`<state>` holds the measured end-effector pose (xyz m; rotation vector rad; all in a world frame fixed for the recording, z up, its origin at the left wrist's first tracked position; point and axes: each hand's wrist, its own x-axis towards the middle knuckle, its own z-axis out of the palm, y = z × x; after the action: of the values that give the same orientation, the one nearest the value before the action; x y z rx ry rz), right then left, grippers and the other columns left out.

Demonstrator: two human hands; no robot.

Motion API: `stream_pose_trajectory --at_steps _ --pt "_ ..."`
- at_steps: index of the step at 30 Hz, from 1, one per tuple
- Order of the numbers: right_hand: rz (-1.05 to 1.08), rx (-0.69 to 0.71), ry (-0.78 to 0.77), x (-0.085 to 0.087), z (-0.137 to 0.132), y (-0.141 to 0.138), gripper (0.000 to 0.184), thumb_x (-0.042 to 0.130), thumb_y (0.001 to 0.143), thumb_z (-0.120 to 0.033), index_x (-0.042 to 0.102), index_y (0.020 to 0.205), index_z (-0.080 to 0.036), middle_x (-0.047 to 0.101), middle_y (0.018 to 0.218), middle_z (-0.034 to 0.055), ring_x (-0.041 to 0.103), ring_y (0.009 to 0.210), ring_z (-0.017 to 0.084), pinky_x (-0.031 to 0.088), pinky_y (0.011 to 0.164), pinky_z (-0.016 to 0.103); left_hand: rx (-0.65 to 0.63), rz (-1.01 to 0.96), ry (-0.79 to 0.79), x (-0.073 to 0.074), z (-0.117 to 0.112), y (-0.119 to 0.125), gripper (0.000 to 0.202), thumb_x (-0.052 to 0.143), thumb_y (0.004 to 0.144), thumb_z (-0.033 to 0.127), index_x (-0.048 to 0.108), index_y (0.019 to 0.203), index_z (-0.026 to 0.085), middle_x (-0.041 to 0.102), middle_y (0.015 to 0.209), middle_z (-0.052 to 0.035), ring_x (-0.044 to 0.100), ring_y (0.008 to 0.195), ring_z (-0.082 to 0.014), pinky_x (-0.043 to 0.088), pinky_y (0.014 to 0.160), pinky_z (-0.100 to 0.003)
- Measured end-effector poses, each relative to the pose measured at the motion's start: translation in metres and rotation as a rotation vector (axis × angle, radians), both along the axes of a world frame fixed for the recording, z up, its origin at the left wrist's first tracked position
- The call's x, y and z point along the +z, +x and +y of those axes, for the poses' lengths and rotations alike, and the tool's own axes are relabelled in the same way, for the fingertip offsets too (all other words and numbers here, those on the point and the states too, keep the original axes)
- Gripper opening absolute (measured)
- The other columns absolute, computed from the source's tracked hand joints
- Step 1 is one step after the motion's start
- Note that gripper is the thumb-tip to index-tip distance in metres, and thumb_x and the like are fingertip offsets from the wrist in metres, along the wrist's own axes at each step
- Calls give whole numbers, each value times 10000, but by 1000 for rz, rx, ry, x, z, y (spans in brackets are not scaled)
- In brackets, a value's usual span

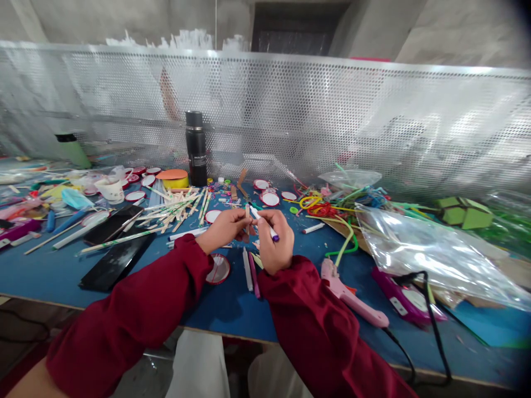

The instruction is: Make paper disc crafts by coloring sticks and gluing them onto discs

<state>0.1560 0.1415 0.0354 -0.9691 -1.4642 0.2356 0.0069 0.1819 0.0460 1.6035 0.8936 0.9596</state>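
Near the middle of the table, my left hand (227, 225) pinches a short wooden craft stick (248, 213) held upright. My right hand (277, 239) grips a white marker (265, 223) with a purple end, its tip close to the stick. Whether the tip touches the stick I cannot tell. Below the hands lie a white pen (248, 269) and a purple pen (254, 275), side by side. A round red-rimmed disc (218, 269) rests beside my left sleeve.
A black bottle (196, 149) stands at the back, with a pile of wooden sticks (182, 207) before it. To the right are a pink glue gun (352, 298), a purple device (409, 298) and a clear plastic bag (431, 254). A dark phone (118, 260) lies left.
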Motion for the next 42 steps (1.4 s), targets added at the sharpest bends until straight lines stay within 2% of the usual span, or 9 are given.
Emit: stream_pose_trajectory --at_steps 5,9,26,42 --pt "2 10 1 0 -1 0 147 538 955 -314 654 1005 -240 754 908 39 701 856 218 525 732 345 -11 -11 -12 2 -1 1 243 652 908 410 627 870 172 672 668 19 671 534 -108 481 485 -177" --pt "-5 26 -1 -2 0 0 149 539 955 -320 653 1008 -240 751 908 38 700 849 216 530 735 346 -10 -23 -20 3 -2 1 283 696 881 442 627 860 168 659 646 26 670 522 -108 480 474 -169" --pt "-5 39 19 -3 2 0 156 526 967 -316 651 1008 -232 745 908 42 689 833 204 524 710 327 0 -15 7 1 -1 2 289 697 866 443 610 835 169 671 687 16 643 490 -104 516 477 -201" --pt "-3 57 -2 -4 2 1 157 528 968 -318 653 1001 -230 747 884 33 682 821 202 518 726 332 -5 -1 33 -1 1 0 254 672 888 416 621 870 168 679 713 11 644 494 -101 493 464 -194"
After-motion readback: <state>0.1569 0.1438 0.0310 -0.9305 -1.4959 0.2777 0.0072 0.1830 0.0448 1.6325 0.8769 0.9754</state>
